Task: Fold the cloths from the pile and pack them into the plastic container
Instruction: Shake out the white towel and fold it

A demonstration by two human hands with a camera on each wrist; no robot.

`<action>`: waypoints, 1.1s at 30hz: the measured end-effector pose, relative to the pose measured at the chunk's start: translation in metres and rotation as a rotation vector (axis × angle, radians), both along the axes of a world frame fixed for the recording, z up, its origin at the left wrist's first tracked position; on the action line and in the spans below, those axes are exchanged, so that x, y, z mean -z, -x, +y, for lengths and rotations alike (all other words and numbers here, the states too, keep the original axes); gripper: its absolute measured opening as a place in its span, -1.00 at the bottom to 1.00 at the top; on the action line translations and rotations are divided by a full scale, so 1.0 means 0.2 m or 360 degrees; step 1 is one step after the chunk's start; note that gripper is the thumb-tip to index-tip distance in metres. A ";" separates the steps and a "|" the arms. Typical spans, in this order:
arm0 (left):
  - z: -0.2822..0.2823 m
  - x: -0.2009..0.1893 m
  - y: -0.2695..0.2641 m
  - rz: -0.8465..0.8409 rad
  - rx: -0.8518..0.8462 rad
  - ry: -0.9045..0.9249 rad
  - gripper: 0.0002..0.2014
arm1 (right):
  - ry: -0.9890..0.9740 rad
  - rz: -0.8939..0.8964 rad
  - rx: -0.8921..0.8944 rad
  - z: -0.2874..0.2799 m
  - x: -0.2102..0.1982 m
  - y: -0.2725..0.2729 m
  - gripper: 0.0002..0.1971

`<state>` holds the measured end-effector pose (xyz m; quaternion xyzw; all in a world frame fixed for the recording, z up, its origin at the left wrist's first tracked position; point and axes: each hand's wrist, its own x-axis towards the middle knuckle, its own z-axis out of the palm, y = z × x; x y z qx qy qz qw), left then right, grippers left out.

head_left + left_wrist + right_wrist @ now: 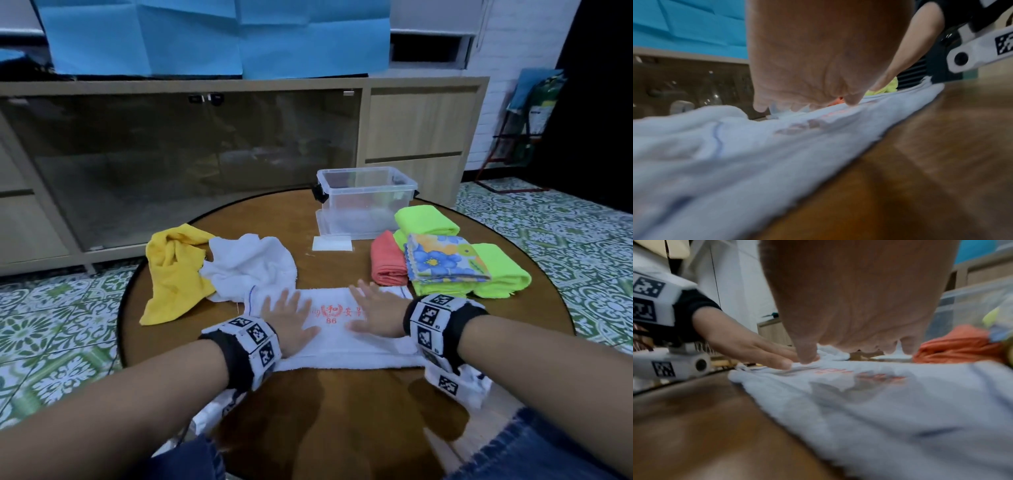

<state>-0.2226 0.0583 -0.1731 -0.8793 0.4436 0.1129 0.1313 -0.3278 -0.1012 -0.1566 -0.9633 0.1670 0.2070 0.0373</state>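
Pressing flat, both hands, the left hand (pixel 291 320) and the right hand (pixel 375 313), fingers spread, nothing gripped, on the white towel (pixel 337 339) at table centre. Only the head view shows the plastic container (pixel 366 202) whole at twelve o'clock; the wrist views show fingertips (pixel 806 357) touching cloth.

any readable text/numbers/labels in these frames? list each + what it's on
"86": red print on the white towel, under both flat hands.
"和" and "安": red characters above it on the same towel; the others are covered or cut off.
Wristbands: square coded markers only, no readable text.
Container: no label legible.
Wrist views: towel print too blurred to read.
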 end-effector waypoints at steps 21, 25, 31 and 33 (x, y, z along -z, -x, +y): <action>0.26 -0.12 -0.14 0.0223 0.0294 0.0040 -0.37 | 0.0005 0.0058 -0.0318 -0.07 -0.16 0.24 -0.43; 0.22 -0.10 -0.06 0.0179 0.0424 0.0079 -0.65 | 0.0138 0.0003 -0.0420 0.04 -0.11 0.24 -0.78; 0.20 -0.08 -0.04 0.0068 0.0472 0.0028 -0.74 | 0.0329 0.0159 -0.0352 0.07 -0.05 0.21 -0.55; 0.21 -0.08 -0.05 0.0074 0.0406 0.0062 -0.75 | 0.0386 0.0156 -0.0287 0.06 -0.03 0.22 -0.52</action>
